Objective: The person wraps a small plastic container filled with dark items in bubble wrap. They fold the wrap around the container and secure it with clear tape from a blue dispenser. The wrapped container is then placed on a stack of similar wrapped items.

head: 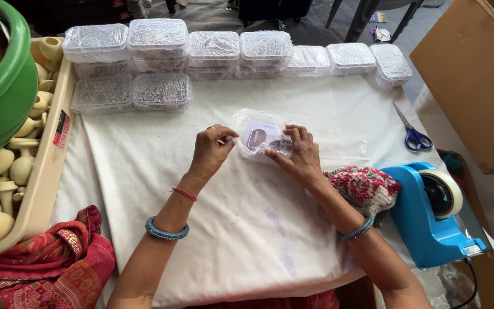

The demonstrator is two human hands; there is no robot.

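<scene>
Wrapped clear boxes [212, 48] are stacked along the far edge of the white cloth [247, 229]. Blue-handled scissors [414, 135] lie beyond a blue tape dispenser [430, 220]. A tray of wooden pieces [7, 171] sits below a green tub [1, 86].

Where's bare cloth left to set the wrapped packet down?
Bare white cloth lies between the forearms, near the table's front edge. Another patch sits between the right hand and the scissors, behind the tape dispenser. A third is left of the left hand, below the clear boxes. The far edge is crowded with stacked boxes.

A white cloth-covered table [247, 240] stands on grey floor [315, 28], dark chair legs [367, 17] beyond, in soft daylight.
</scene>
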